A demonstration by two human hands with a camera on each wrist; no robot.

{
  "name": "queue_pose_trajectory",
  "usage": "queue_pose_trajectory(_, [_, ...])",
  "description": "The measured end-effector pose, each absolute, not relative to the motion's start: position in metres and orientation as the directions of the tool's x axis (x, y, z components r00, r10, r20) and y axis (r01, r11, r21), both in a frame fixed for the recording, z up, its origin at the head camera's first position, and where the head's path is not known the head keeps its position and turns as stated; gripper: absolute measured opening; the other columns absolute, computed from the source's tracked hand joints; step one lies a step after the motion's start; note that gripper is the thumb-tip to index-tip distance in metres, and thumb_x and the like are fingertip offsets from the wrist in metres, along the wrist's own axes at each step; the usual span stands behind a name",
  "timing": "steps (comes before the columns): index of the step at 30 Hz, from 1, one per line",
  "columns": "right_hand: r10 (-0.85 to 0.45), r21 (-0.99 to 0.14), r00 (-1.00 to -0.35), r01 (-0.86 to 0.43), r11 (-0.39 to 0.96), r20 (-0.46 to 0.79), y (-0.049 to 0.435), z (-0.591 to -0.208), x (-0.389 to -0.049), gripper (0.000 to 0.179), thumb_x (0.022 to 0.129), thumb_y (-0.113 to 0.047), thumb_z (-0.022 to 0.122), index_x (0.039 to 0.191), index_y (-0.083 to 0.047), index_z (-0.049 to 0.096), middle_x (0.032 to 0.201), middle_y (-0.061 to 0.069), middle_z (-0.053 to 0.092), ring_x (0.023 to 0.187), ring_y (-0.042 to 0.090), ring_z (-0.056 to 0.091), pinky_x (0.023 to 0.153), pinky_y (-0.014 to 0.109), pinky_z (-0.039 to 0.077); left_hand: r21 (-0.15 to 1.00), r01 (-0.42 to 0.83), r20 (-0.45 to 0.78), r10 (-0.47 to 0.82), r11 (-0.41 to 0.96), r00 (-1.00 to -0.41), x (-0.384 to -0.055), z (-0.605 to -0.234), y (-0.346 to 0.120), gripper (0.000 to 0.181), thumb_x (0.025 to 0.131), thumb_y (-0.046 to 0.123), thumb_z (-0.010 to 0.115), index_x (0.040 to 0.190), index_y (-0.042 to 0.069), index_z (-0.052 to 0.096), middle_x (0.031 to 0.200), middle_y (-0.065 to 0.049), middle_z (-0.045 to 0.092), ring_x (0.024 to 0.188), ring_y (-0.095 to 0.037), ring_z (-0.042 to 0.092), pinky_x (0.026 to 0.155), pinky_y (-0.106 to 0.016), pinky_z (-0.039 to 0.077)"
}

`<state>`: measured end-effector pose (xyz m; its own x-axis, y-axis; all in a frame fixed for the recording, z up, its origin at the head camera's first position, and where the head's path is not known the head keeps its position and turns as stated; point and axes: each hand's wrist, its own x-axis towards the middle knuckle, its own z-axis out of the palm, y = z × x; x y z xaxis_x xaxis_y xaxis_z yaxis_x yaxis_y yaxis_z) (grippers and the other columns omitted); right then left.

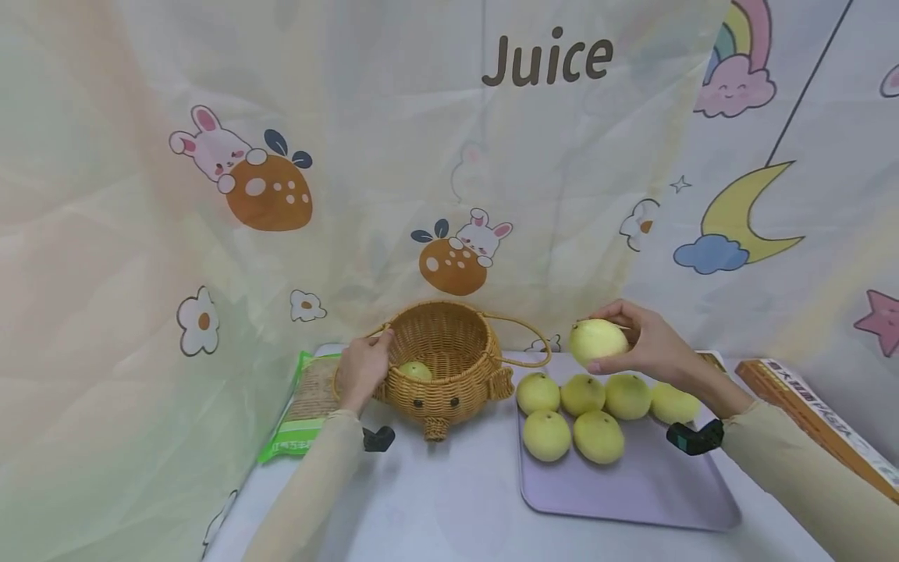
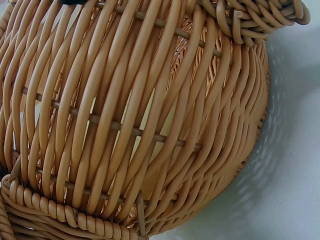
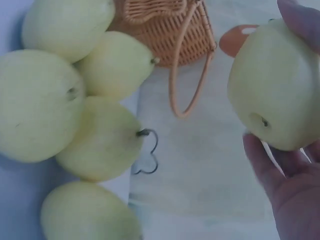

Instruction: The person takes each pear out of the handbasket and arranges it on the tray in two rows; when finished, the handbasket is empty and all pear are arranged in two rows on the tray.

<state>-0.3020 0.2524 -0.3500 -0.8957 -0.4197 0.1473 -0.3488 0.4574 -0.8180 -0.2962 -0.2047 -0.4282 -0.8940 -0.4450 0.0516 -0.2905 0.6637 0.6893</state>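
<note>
My right hand (image 1: 642, 339) holds a pale yellow pear (image 1: 597, 342) in the air above the tray, thumb on one side and fingers on the other. In the right wrist view that same pear (image 3: 277, 85) shows its small dark end. On the left, my left hand (image 1: 367, 365) grips the rim of a woven wicker basket (image 1: 449, 390) with an animal face and a trunk. One pear (image 1: 414, 371) lies inside the basket. The left wrist view is filled by the basket's woven side (image 2: 115, 110); the left hand is out of that frame.
Several pears (image 1: 546, 435) sit on a lilac tray (image 1: 632, 499) to the right of the basket. A green-edged packet (image 1: 298, 414) lies left of the basket. At the far right is an orange and white box (image 1: 815, 414). A printed cloth (image 1: 393, 156) hangs behind the table.
</note>
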Motion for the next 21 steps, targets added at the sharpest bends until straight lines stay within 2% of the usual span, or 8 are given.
queue_pose_trajectory(4, [-0.353, -0.82, -0.924, -0.313, 0.48, 0.146, 0.264, -0.359, -0.296, 0.072, 0.075, -0.021, 0.099, 0.13, -0.009, 0.056, 0.134, -0.009, 0.069, 0.107, 0.006, 0.07, 0.083, 0.034, 0.061, 0.693, -0.295, 0.037, -0.441, 0.658, -0.897, -0.295, -0.428, -0.207, 0.056, 0.107, 0.062, 0.045, 0.126, 0.021, 0.078, 0.082, -0.01, 0.066, 0.079, -0.03, 0.061, 0.061, -0.039, 0.036])
queue_pose_trajectory(8, [-0.287, -0.803, -0.945, -0.293, 0.519, 0.16, 0.276, -0.371, -0.286, 0.073, 0.074, -0.026, 0.1, 0.127, -0.009, 0.054, 0.136, -0.001, 0.071, 0.104, 0.001, 0.071, 0.082, 0.03, 0.06, 0.704, -0.287, 0.041, -0.441, 0.65, -0.896, -0.294, -0.429, -0.206, 0.056, 0.107, 0.061, 0.046, 0.128, 0.02, 0.078, 0.087, -0.013, 0.071, 0.082, -0.031, 0.064, 0.062, -0.038, 0.037])
queue_pose_trajectory(11, [-0.255, -0.776, -0.949, -0.302, 0.553, 0.188, 0.284, -0.379, -0.278, 0.071, 0.073, -0.028, 0.101, 0.124, -0.009, 0.054, 0.137, 0.005, 0.072, 0.101, -0.003, 0.07, 0.08, 0.028, 0.059, 0.708, -0.282, 0.047, -0.441, 0.648, -0.896, -0.294, -0.429, -0.204, 0.056, 0.107, 0.061, 0.047, 0.133, 0.02, 0.076, 0.086, -0.009, 0.072, 0.084, -0.028, 0.065, 0.063, -0.038, 0.038])
queue_pose_trajectory(14, [-0.246, -0.766, -0.945, -0.322, 0.557, 0.218, 0.291, -0.387, -0.271, 0.069, 0.072, -0.026, 0.101, 0.122, -0.01, 0.056, 0.134, -0.001, 0.074, 0.102, -0.005, 0.069, 0.08, 0.026, 0.058, 0.711, -0.296, 0.023, -0.442, 0.638, -0.897, -0.295, -0.429, -0.204, 0.058, 0.106, 0.062, 0.046, 0.132, 0.021, 0.076, 0.076, -0.007, 0.062, 0.08, -0.029, 0.061, 0.061, -0.039, 0.036])
queue_pose_trajectory(16, [-0.247, -0.765, -0.939, -0.338, 0.548, 0.238, 0.296, -0.392, -0.267, 0.068, 0.072, -0.023, 0.101, 0.123, -0.01, 0.057, 0.13, -0.011, 0.074, 0.103, -0.006, 0.068, 0.08, 0.024, 0.056, 0.71, -0.307, 0.013, -0.447, 0.634, -0.895, -0.295, -0.428, -0.205, 0.058, 0.106, 0.064, 0.045, 0.133, 0.022, 0.076, 0.076, -0.008, 0.06, 0.081, -0.03, 0.06, 0.061, -0.04, 0.035])
queue_pose_trajectory(19, [-0.248, -0.758, -0.935, -0.351, 0.55, 0.253, 0.305, -0.4, -0.261, 0.073, 0.074, -0.021, 0.1, 0.134, -0.01, 0.061, 0.126, -0.024, 0.07, 0.105, -0.008, 0.065, 0.082, 0.02, 0.054, 0.707, -0.309, 0.012, -0.448, 0.636, -0.894, -0.295, -0.428, -0.205, 0.058, 0.106, 0.063, 0.045, 0.136, 0.022, 0.074, 0.092, -0.011, 0.071, 0.091, -0.032, 0.066, 0.067, -0.043, 0.042])
queue_pose_trajectory(21, [-0.232, -0.747, -0.942, -0.335, 0.574, 0.243, 0.311, -0.406, -0.257, 0.076, 0.075, -0.024, 0.099, 0.141, -0.013, 0.063, 0.127, -0.024, 0.068, 0.107, -0.012, 0.061, 0.083, 0.016, 0.052, 0.71, -0.309, 0.014, -0.451, 0.633, -0.892, -0.296, -0.427, -0.205, 0.059, 0.106, 0.063, 0.045, 0.139, 0.022, 0.072, 0.11, -0.013, 0.076, 0.103, -0.035, 0.069, 0.075, -0.049, 0.048])
